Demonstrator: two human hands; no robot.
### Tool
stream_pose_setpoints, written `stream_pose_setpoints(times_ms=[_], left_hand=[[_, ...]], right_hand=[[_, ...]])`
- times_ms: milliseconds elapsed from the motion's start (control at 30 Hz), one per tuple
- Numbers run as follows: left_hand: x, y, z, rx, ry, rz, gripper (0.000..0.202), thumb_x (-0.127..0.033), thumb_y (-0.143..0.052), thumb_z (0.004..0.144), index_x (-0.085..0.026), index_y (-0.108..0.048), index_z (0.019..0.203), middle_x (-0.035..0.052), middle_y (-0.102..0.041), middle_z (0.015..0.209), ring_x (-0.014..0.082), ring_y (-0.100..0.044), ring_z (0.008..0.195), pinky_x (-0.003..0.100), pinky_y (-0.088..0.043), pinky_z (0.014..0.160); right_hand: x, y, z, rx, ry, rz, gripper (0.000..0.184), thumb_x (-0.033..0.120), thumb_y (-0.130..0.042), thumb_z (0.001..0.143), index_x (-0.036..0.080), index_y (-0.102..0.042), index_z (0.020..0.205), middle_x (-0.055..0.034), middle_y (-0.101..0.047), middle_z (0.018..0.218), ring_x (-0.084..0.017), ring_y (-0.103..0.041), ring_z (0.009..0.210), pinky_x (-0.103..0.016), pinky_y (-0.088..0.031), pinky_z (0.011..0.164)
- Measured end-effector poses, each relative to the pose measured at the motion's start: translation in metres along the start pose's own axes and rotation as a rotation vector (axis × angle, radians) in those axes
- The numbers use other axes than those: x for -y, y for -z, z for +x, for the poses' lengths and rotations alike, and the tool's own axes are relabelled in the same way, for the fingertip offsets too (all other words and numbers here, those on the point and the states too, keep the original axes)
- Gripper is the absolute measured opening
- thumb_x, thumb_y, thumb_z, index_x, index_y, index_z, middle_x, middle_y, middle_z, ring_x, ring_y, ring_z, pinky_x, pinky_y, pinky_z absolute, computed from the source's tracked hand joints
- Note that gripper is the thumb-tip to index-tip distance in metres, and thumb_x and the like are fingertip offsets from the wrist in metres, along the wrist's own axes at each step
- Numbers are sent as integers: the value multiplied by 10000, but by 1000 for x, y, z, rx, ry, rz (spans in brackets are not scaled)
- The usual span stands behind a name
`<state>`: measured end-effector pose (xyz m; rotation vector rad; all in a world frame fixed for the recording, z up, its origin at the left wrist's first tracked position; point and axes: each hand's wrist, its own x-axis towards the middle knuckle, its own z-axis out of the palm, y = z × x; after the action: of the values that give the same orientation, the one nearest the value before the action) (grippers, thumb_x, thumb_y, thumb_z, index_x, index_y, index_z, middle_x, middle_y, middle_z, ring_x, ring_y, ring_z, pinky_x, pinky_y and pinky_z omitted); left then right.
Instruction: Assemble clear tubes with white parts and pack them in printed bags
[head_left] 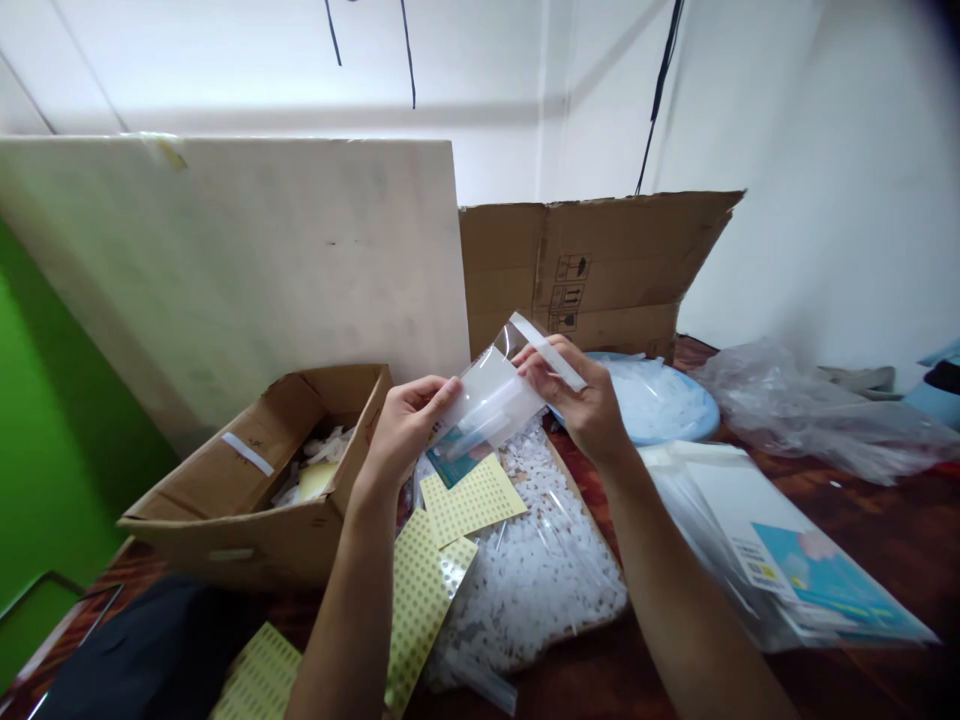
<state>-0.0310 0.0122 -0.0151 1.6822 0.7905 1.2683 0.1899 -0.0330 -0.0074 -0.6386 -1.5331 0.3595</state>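
A clear plastic bag (pixel 480 405) with a white strip along its upper edge hangs between my two hands. It has a white and teal printed piece in it or behind it. My left hand (pixel 405 425) pinches the bag's left side between thumb and fingers. My right hand (pixel 574 385) grips the upper right corner by the white strip, fingers bent. Just below lie yellow sheets of small round stickers (pixel 476 502), on a shallow tray of small white pieces (pixel 532 560). Whether the bag holds anything else I cannot tell.
At left stands an open cardboard box (pixel 240 535) with scraps inside. A blue basin (pixel 705 410) of white pieces sits behind my right hand. Printed packets (pixel 795 560) are stacked at right, near crumpled clear plastic (pixel 795 400). A cardboard panel (pixel 600 265) stands behind.
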Motion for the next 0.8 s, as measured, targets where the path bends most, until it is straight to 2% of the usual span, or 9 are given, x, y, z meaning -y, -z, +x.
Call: stream_pose_setpoints(times_ms=[100,167,267,333,500,567,700,733,800], left_hand=[[0,1,0,-12,10,-39,341,-503,-757,855,-164,-746,814,11,-642,700,108,-498,573,215,-374,511],[0,1,-1,-13,14,-52,329,-490,-756,860,-163,-746,820,10,-633,701,107,-491,581,211,-370,516],[-2,-1,-1,11,11,-11,323,-480,-754,862,-161,-747,814,6,-612,695,102,-468,581,207,-341,506],[-2,-2,-1,27,9,23,332,-485,-754,858,-158,-743,796,7,-603,689,101,-458,577,210,-326,497],[0,-1,1,1,3,27,346,-506,-744,858,-166,-740,797,9,-611,683,105,-471,567,223,-343,498],[1,0,0,-6,0,17,335,-500,-749,857,-170,-743,801,6,-615,682,104,-476,565,222,-349,500],[1,3,1,-18,-6,18,332,-501,-756,852,-174,-750,800,7,-631,678,104,-485,556,224,-354,492],[2,3,1,-23,-8,20,337,-507,-755,853,-173,-755,807,10,-642,686,106,-496,559,226,-363,494],[3,2,3,-69,-26,20,352,-522,-746,860,-171,-768,841,18,-672,716,114,-530,579,230,-396,514]], right_hand=[[-2,-3,-2,-24,-57,139,252,495,-540,1030,288,-683,1036,-46,-662,1042,-192,-603,804,-322,-515,672],[-5,-5,-4,-36,-79,202,360,584,-451,1045,299,-670,1078,-46,-652,1069,-182,-583,767,-308,-492,633],[-8,-8,-5,63,-103,173,644,712,-270,1030,256,-709,912,-67,-628,1103,-198,-587,823,-321,-501,677],[-9,-9,-5,111,-114,141,734,735,-219,1020,235,-709,798,-74,-617,1109,-207,-588,850,-330,-506,706],[-10,-11,-4,-25,-132,174,675,747,-238,1009,271,-704,902,-65,-613,986,-202,-579,782,-309,-502,628],[-10,-10,-4,0,-131,196,724,741,-192,1014,269,-718,861,-67,-613,1012,-193,-579,772,-301,-493,602],[-12,-8,-4,156,-188,202,833,733,-114,1017,246,-755,801,-74,-619,1097,-171,-569,732,-300,-471,569],[-14,-8,-4,148,-197,188,834,735,-118,1016,243,-758,809,-76,-621,1108,-168,-566,726,-297,-465,559],[-16,-8,-2,50,-192,154,785,733,-168,1020,240,-761,871,-79,-627,1101,-160,-557,708,-289,-457,545]])
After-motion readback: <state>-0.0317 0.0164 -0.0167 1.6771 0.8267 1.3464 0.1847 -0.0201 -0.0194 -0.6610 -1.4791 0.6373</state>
